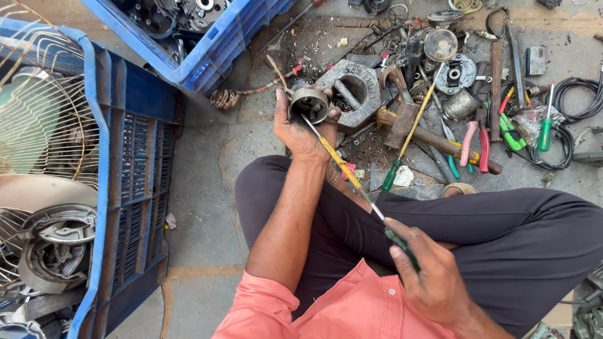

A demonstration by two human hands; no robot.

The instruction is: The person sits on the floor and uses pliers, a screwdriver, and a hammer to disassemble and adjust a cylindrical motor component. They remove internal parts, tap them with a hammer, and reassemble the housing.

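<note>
Large blue crate (129, 176), near left: a slotted plastic bin holding a wire fan guard (38, 107), a pale fan blade behind the wires, and grey metal motor housings (56, 242) piled at its near end.

Second blue crate (207, 53), far left of centre: only a corner shows; dark metal castings lie inside it.

Floor (207, 163): bare concrete, on which I sit with legs folded. Far right of me lies a scatter of tools and parts, among them a wooden-handled hammer (414, 129), a hollow grey metal block (352, 91), a green-handled screwdriver (407, 135), pink-handled pliers (474, 144), round motor parts and a coil of black cable (581, 100).

My left hand (298, 129): its grip is closed around a small cylindrical motor housing (309, 103), held above the floor just in front of my knee, near the grey block. The open mouth of the housing faces up toward the camera.

My right hand (427, 270): its grip is closed on the green handle of a long screwdriver (352, 185), near right, over my thigh. The tool's long axis runs diagonally from near right to far left; its yellow-sleeved shaft crosses my left wrist, and the tip points into the housing's mouth, meeting its rim or interior.
</note>
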